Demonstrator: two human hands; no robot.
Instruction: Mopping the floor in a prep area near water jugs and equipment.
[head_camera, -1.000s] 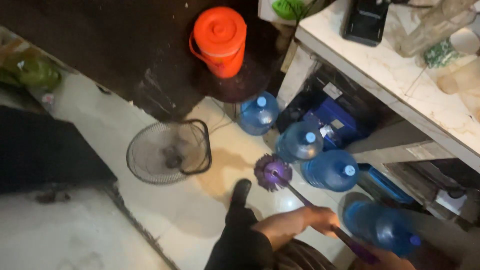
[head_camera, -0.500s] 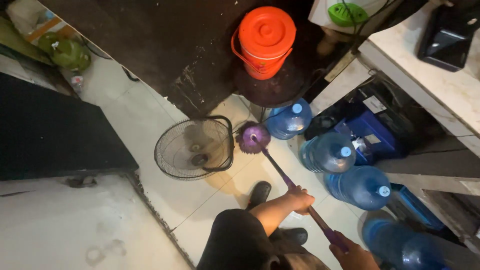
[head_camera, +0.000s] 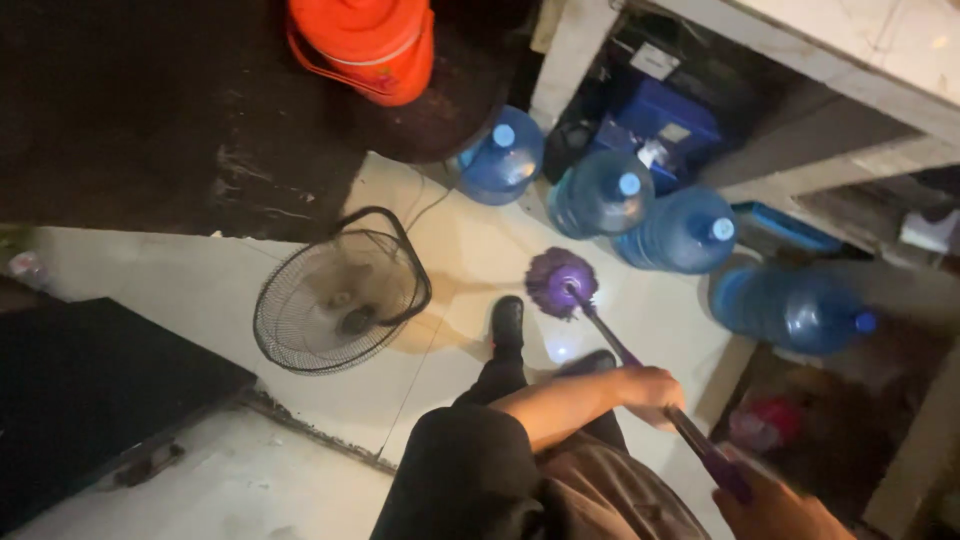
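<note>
I hold a purple mop (head_camera: 560, 281) whose round head rests on the pale floor tiles just ahead of my dark shoe (head_camera: 507, 322). My left hand (head_camera: 650, 390) grips the purple handle at its middle. My right hand (head_camera: 775, 510) grips the handle's upper end at the bottom right edge of the view. Several blue water jugs (head_camera: 600, 192) stand just beyond the mop head, under a counter.
A black wire floor fan (head_camera: 338, 295) lies face up to the left of my foot. An orange bucket (head_camera: 365, 45) sits on a dark wet patch at the top. A dark mat (head_camera: 80, 390) lies at the left. A white counter (head_camera: 830, 60) runs along the right.
The mop head has swung right, from beside the fan to the tiles in front of the jugs. The view has tilted, so the bucket now sits at the top edge.
</note>
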